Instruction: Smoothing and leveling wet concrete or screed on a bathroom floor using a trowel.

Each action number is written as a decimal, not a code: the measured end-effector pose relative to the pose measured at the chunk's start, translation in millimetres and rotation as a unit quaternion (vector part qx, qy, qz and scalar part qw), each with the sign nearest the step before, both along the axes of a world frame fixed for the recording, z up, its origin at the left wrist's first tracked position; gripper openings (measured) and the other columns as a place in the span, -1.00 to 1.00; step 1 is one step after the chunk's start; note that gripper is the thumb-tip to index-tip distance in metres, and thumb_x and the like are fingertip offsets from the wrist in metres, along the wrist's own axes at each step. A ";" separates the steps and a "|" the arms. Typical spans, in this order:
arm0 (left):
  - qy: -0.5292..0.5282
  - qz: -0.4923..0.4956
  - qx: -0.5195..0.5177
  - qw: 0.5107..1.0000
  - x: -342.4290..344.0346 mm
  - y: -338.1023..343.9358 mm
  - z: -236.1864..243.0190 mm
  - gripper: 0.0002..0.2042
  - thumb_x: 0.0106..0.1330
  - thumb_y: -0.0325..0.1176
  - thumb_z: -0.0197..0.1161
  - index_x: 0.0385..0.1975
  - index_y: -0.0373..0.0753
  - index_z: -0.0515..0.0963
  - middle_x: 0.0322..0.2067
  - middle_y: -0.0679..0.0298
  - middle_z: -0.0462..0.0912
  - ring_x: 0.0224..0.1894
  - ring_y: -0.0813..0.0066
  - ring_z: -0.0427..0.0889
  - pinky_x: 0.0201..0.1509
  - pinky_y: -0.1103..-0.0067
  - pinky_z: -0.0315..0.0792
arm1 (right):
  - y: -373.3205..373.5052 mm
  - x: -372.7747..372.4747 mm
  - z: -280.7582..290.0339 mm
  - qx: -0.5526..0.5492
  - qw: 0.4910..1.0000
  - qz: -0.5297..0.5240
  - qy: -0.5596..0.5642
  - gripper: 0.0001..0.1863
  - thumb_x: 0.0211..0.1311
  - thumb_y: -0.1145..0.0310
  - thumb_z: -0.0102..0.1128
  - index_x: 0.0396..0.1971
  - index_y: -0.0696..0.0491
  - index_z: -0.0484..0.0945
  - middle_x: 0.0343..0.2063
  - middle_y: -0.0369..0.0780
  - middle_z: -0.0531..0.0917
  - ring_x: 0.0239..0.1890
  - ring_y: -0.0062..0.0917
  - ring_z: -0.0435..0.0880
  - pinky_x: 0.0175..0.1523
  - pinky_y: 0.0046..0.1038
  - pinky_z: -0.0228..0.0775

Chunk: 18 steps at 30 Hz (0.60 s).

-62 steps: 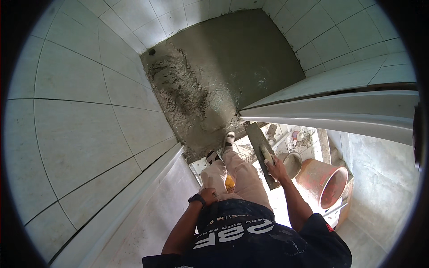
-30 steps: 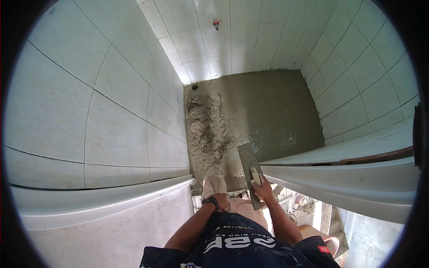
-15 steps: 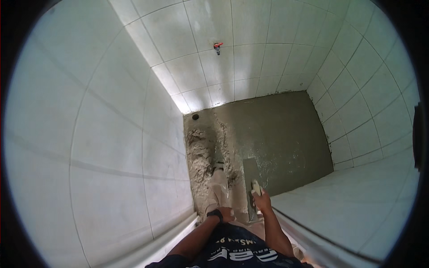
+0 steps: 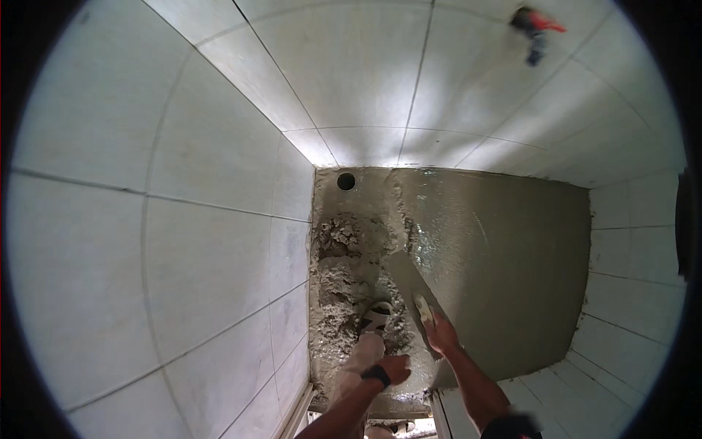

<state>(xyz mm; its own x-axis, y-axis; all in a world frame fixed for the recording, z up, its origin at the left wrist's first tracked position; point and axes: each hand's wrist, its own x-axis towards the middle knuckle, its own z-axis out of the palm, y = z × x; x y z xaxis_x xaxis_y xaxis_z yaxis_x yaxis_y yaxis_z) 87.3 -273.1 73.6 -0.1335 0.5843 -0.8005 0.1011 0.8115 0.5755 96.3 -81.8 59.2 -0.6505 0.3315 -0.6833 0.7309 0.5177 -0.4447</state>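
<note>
My right hand [image 4: 441, 335] is closed round the pale handle of a long flat plastering trowel [image 4: 414, 284]. The blade lies slanted along the edge between smooth wet mortar [image 4: 512, 271] on the right and rough, lumpy mortar [image 4: 340, 282] on the left. My left hand [image 4: 395, 369], with a dark band at the wrist, hangs beside my bent leg and shows nothing in it. Its fingers are too small and tucked under to make out. My foot in a sandal [image 4: 376, 316] stands on the rough strip, just left of the trowel.
White tiled walls [image 4: 212, 241] enclose the floor on the left, back and right. A round drain hole [image 4: 346, 181] opens at the far left corner. A red-handled tap [image 4: 537, 29] juts from the back wall. Behind me lies a doorway threshold [image 4: 402, 407].
My view has shifted closer and more downward over the floor. The trowel has turned from nearly straight ahead to slanting left, its far end now on the ridge. My left hand has moved forward.
</note>
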 end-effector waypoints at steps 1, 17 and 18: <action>-0.002 -0.001 0.006 1.000 -0.5 11.1 -14.6 -0.57 0.18 -0.13 0.13 -0.02 -0.25 0.46 -0.18 -0.02 0.64 -0.09 -0.02 0.61 0.02 0.21 0.46 | 5.9 -28.6 -19.2 -0.011 0.999 0.030 0.015 -0.40 0.33 -0.05 -0.08 0.20 0.08 0.32 -0.22 0.12 0.62 -0.11 0.05 0.59 0.03 -0.13 0.40; -0.104 -0.049 0.017 0.993 -32.5 85.3 -52.0 -0.64 0.24 -0.23 0.01 0.00 -0.24 0.39 -0.18 -0.02 0.61 -0.13 0.02 0.63 -0.08 0.15 0.50 | 11.6 -196.2 -233.9 0.029 0.985 0.172 -0.006 -0.42 0.28 0.08 0.00 0.27 -0.05 0.25 -0.29 0.03 0.64 -0.21 -0.06 0.63 -0.09 -0.11 0.45; -0.122 -0.057 0.019 0.991 -35.2 86.3 -55.8 -0.65 0.25 -0.24 0.01 -0.01 -0.24 0.38 -0.19 -0.03 0.60 -0.13 0.02 0.63 -0.08 0.15 0.50 | 17.5 -202.9 -235.8 0.020 0.983 0.185 -0.007 -0.42 0.28 0.09 0.01 0.27 -0.08 0.25 -0.27 0.01 0.64 -0.20 -0.07 0.63 -0.09 -0.12 0.46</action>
